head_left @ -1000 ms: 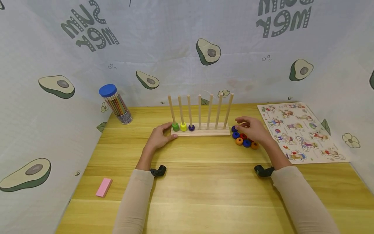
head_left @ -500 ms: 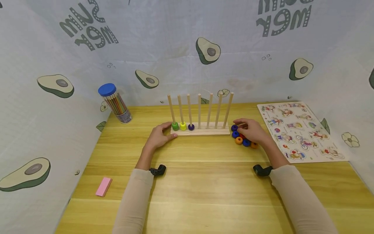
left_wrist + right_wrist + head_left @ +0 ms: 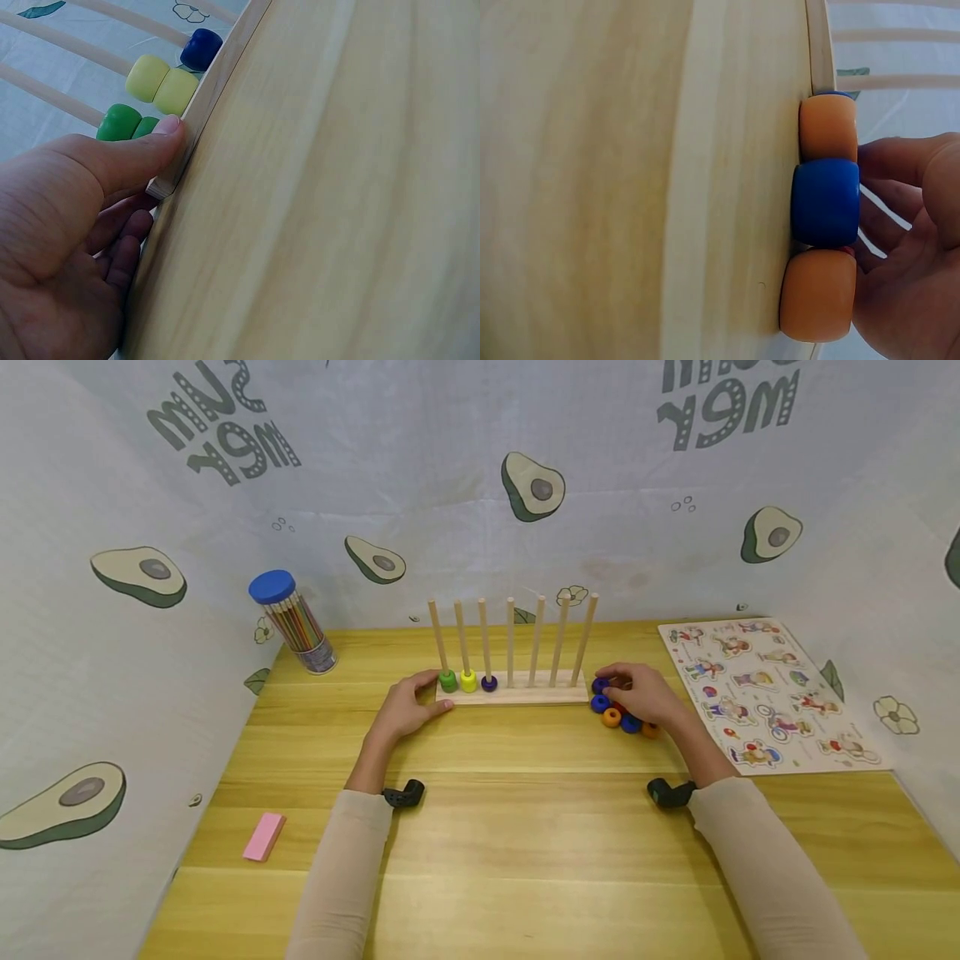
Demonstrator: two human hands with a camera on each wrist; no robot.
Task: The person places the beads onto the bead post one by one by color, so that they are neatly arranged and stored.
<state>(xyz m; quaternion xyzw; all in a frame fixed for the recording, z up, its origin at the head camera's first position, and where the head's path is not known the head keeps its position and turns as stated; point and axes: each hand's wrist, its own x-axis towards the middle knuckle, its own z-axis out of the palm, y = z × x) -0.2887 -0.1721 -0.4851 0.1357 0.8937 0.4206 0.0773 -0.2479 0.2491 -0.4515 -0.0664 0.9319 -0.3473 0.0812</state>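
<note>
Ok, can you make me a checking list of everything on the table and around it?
Surface: wooden table, bare planks in front.
Job's things: peg rack with seven upright pegs; green ring, yellow ring, dark blue ring on the first three; loose rings beside its right end.
Clutter: pencil tub, pink eraser, picture puzzle.
Hands: left hand holds the rack's end, thumb on its edge; right hand reaches into the loose rings, grip unclear.
Cables: nothing seen.
Surroundings: avocado-print cloth.

Peg rack table centre; loose rings at its 3 o'clock, puzzle board beyond; pencil tub 10 o'clock; eraser 8 o'clock.
</note>
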